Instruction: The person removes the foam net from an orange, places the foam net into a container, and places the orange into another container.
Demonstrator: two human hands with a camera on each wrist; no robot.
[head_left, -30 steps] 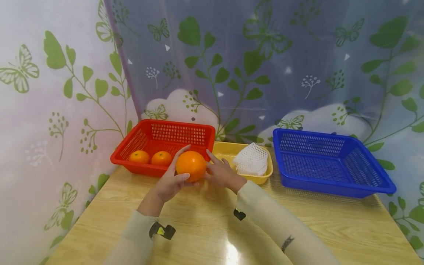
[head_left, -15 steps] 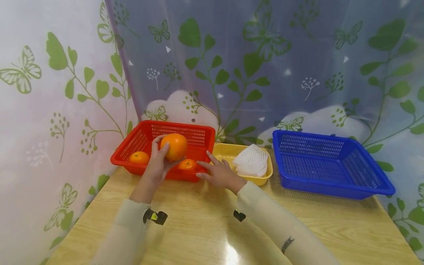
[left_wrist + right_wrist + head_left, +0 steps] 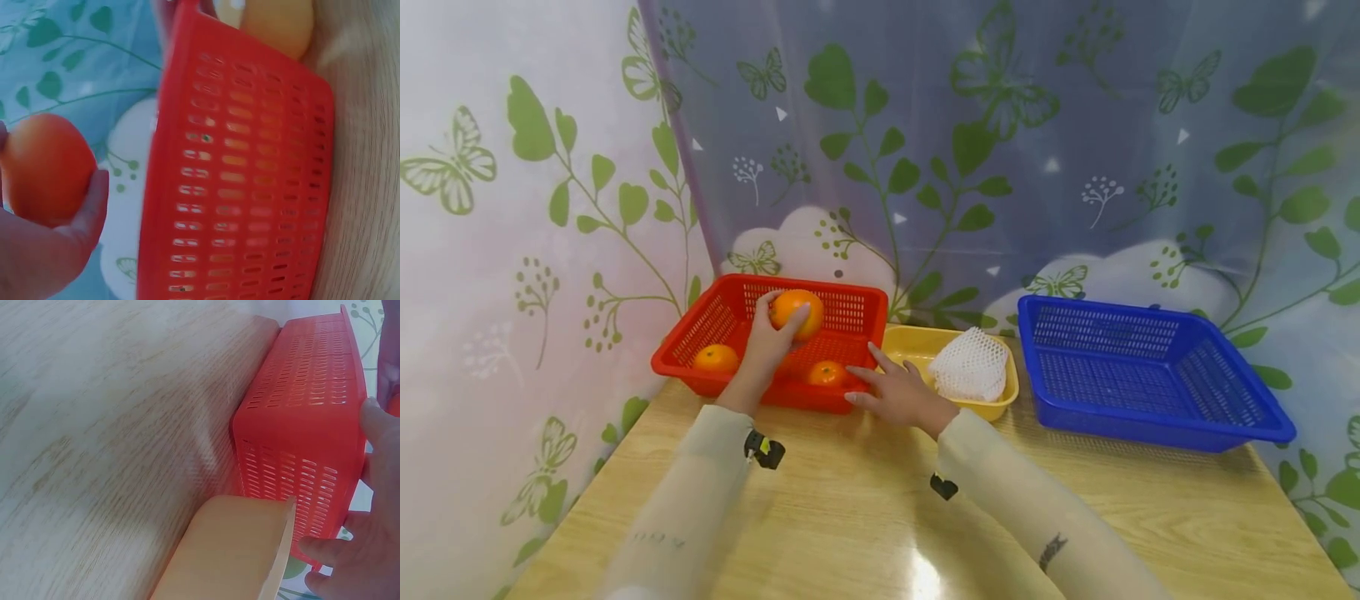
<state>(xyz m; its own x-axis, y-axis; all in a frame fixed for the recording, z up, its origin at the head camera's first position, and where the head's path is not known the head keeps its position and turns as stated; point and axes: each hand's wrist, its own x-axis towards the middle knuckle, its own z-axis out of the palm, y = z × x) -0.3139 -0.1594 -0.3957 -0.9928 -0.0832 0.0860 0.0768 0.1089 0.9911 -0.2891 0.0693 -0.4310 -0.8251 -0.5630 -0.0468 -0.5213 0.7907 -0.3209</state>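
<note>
My left hand grips a large orange over the red basket, fingers and thumb round its sides. In the left wrist view the orange appears above the basket's rim, apart from its wall. Inside the basket, one smaller orange lies at the left and another near the front right. The left wrist hides part of the basket between them. At the basket's right front corner is my right hand, fingers spread, with fingertips at the rim; it holds no fruit.
A yellow tray with white foam netting stands right of the red basket. Farther right is a blue basket. Wooden table extends in front; a patterned curtain hangs behind.
A second ago the orange was between both hands before the basket. My left hand has carried it left and back over the basket. My right hand has stayed almost in place.
</note>
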